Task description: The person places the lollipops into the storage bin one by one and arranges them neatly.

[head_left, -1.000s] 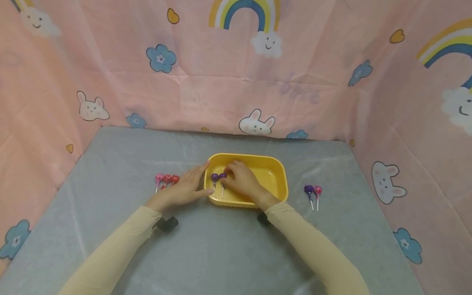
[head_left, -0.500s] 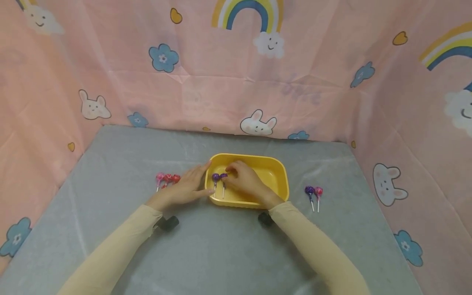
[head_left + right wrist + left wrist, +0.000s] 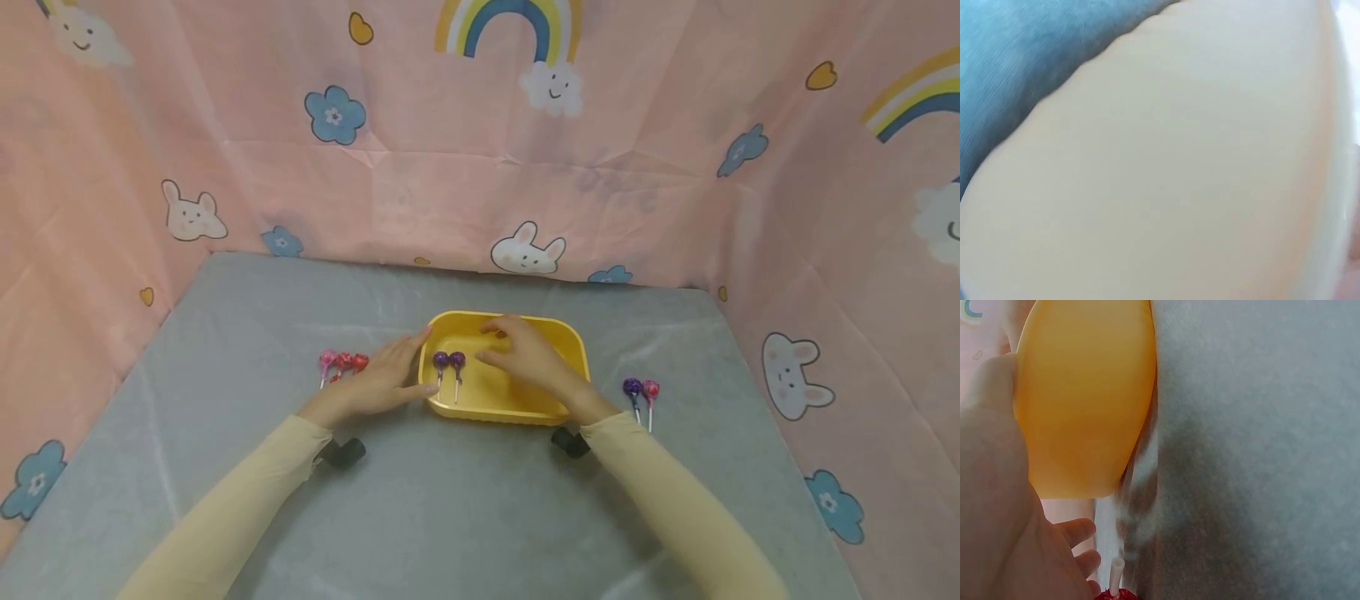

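Note:
Two purple lollipops point(image 3: 448, 360) lie side by side in the left part of a yellow bin point(image 3: 517, 414), their sticks toward the near wall. My left hand point(image 3: 378, 379) rests against the bin's left end with its fingers stretched out; in the left wrist view the thumb touches the rim of the bin point(image 3: 1085, 406). Over the middle of the bin hovers my right hand point(image 3: 525, 354), its fingers loosely bent and nothing between them, apart from the lollipops. The right wrist view is filled by the bin's outer wall point(image 3: 1160, 150), and the hand is barely seen there.
Left of the bin, partly behind my left hand, lie a pink lollipop point(image 3: 327, 358) and two red lollipops point(image 3: 351, 362). On the right a purple lollipop point(image 3: 632, 387) and a pink lollipop point(image 3: 651, 390) lie together, sticks partly covered by my sleeve. A printed pink curtain point(image 3: 420, 192) encloses the grey table point(image 3: 450, 517).
My right hand has let go of the right-hand purple lollipop in the bin and moved right, its fingers spreading. The left hand stays at the bin's end.

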Available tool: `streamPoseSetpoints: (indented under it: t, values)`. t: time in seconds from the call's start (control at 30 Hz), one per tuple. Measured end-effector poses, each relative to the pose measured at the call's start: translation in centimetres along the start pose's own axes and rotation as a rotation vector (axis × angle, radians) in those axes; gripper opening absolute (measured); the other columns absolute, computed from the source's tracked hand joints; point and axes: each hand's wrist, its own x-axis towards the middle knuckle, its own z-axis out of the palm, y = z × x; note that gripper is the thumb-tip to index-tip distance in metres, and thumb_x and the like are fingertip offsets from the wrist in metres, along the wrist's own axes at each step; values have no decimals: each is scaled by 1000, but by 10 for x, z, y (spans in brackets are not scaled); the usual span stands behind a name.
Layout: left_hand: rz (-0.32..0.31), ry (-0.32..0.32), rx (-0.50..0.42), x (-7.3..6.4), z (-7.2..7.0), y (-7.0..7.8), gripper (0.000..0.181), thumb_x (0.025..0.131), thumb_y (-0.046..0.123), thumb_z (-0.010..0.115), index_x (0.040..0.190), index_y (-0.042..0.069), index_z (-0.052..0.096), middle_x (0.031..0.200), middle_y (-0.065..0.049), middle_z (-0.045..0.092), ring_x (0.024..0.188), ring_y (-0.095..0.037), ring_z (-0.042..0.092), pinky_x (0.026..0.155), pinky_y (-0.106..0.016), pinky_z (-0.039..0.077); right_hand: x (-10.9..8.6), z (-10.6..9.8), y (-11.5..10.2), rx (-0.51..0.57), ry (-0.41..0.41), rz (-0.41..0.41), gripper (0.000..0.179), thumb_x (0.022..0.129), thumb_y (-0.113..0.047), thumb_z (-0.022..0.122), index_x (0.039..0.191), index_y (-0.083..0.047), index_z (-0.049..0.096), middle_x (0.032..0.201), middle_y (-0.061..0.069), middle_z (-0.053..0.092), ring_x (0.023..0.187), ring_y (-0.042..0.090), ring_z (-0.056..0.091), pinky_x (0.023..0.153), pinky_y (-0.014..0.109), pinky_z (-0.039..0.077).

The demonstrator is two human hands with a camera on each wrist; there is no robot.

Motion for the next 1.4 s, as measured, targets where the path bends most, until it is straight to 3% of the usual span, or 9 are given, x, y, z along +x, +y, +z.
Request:
streamPoseSetpoints:
  t: [0.23,0.73,1.4]
  values:
    - [0,-3,13,1,1,-2,98,93,64,53,160,27,-9,168,-15,10,156,-37,7,126,-57,8,-16,-20,7,15,25,-8,47,94,-36,67,133,-13,57,141,8,54,131,30,51,113,50,43]
    - [-4,-10,-7,1,1,-2,98,93,65,52,159,28,-10,168,-15,8,156,-36,4,127,-57,7,-41,-56,34,1,152,-99,45,94,-30,68,132,-7,57,135,13,56,124,34,52,114,55,38]
    - [-4,-6,-5,-1,1,0,98,93,65,52,160,26,-8,168,-14,8,156,-37,5,126,-57,7,-70,-85,73,-2,206,-71,50,94,-29,68,137,-8,55,140,16,53,127,36,50,113,60,35]
